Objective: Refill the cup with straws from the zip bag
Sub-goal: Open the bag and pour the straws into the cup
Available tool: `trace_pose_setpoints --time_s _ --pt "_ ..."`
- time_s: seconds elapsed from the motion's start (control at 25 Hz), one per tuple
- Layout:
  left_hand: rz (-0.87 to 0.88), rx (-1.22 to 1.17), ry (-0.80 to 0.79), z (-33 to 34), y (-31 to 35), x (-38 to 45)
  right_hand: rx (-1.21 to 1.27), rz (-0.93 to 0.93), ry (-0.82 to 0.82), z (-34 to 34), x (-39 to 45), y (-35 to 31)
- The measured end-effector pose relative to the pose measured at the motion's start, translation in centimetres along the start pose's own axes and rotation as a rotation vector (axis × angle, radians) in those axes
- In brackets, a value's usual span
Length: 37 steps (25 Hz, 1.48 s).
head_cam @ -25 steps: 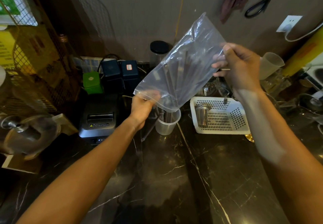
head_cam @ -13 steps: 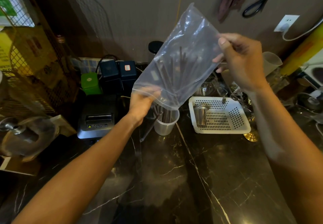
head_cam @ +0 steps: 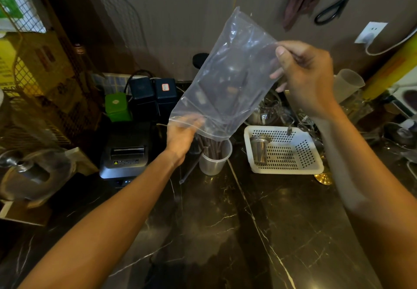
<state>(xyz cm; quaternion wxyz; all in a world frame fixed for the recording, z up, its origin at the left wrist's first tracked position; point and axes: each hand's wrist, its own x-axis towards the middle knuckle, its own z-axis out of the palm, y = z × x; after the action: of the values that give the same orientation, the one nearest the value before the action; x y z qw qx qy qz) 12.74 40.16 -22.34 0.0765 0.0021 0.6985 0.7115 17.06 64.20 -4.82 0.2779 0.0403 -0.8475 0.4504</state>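
A clear zip bag (head_cam: 228,78) hangs upside down, its zip mouth just above a translucent plastic cup (head_cam: 214,161) on the dark marble counter. Dark brown straws (head_cam: 212,147) stand in the cup, their tops reaching into the bag's mouth. The bag's upper part looks nearly empty, with blurred dark shapes inside. My left hand (head_cam: 180,136) grips the bag at the zip edge on the left. My right hand (head_cam: 304,76) pinches the bag's raised bottom corner on the right. One dark straw (head_cam: 190,169) lies on the counter left of the cup.
A white perforated basket (head_cam: 291,171) holding a steel cup (head_cam: 259,148) sits right of the cup. A receipt printer (head_cam: 126,155), green tin (head_cam: 117,108) and dark boxes (head_cam: 153,96) stand to the left. Glassware crowds the right. Bare marble counter (head_cam: 225,232) lies in front.
The straws have slid down out of the bag toward the cup, leaving the bag's upper part almost empty. Both hands stayed on the bag, which shifted slightly.
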Motion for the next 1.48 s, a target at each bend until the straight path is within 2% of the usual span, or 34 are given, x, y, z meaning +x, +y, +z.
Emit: trace_pose_setpoints --time_s 0.16,0.28,0.4,0.8,1.04,1.28,1.48 --pt "0.03 0.014 -0.033 -0.1 0.5 0.0 0.011 -0.011 0.034 -0.5 0.1 0.0" --pt "0.038 0.042 -0.035 0.1 0.4 -0.4 -0.046 0.005 -0.022 -0.3 -0.3 -0.2" --pt "0.104 0.072 -0.047 0.0 1.1 -0.2 -0.044 -0.026 0.022 -0.5 -0.1 -0.4" --pt "0.049 0.044 -0.012 -0.8 0.2 -1.2 -0.153 -0.075 0.023 -0.7 -0.4 -0.5" --pt "0.095 -0.041 -0.012 -0.5 1.6 -1.2 -0.106 -0.088 0.054 -1.2 0.1 -0.8" --pt "0.133 -0.045 0.042 -0.4 2.5 -1.2 -0.134 -0.137 0.077 -1.7 0.8 -1.6" --pt "0.157 -0.013 0.023 -0.6 2.9 -1.0 -0.107 -0.136 0.085 -1.8 0.8 -2.4"
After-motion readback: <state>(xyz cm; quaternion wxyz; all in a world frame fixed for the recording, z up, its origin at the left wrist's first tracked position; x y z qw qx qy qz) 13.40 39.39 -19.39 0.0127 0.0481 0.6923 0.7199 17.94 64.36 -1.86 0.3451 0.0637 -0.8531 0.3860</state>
